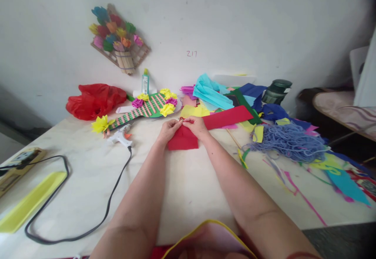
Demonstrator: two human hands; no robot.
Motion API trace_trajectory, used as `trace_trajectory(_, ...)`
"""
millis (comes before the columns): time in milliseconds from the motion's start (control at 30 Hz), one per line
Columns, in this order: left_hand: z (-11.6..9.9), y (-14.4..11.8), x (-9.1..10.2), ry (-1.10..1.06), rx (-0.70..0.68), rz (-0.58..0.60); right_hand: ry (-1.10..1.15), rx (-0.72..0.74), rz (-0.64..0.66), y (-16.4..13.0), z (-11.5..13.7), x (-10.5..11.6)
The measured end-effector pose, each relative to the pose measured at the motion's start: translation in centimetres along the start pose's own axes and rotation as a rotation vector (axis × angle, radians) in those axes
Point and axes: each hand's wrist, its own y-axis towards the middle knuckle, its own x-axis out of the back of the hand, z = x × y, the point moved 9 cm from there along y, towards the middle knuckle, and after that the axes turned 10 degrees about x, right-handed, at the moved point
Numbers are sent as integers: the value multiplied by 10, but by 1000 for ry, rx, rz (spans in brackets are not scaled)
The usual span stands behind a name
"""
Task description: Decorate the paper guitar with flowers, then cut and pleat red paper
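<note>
Two hands work at the table (188, 180) centre: left hand (169, 129) and right hand (196, 126) both pinch the top edge of a red paper (182, 141). Left of it lies a glue gun (120, 137); an uneven pinch would likely skew or tear the fold.

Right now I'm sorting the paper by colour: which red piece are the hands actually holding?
The folded red paper at the table's middle, pinched along its top edge by the left hand and right hand. The long red strip lies untouched behind.
</note>
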Motion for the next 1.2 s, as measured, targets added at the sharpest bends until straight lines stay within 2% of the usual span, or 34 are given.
trace_trajectory(100,1,2,5,-29,-22,-47,95,-43,-35,-1,-5,1)
trace_trajectory(233,4,3,14,-47,-34,-142,335,-152,-91,-6,-13,2)
trace_trajectory(333,5,3,20,-55,-31,-187,495,-277,-8,-14,-15,-9)
trace_trajectory(433,7,2,24,-82,-18,-223,527,-356,87,-20,-13,-17)
trace_trajectory(567,7,1,28,-92,-17,-271,499,-350,129,-19,-12,-21)
trace_trajectory(767,6,0,28,-109,-4,-263,377,-327,25,-13,-22,-11)
trace_trajectory(900,5,-1,29,-45,0,-262,346,-284,39,-11,-19,-10)
trace_trajectory(1200,9,5,40,-40,-39,-426,407,-252,48,-13,-16,-8)
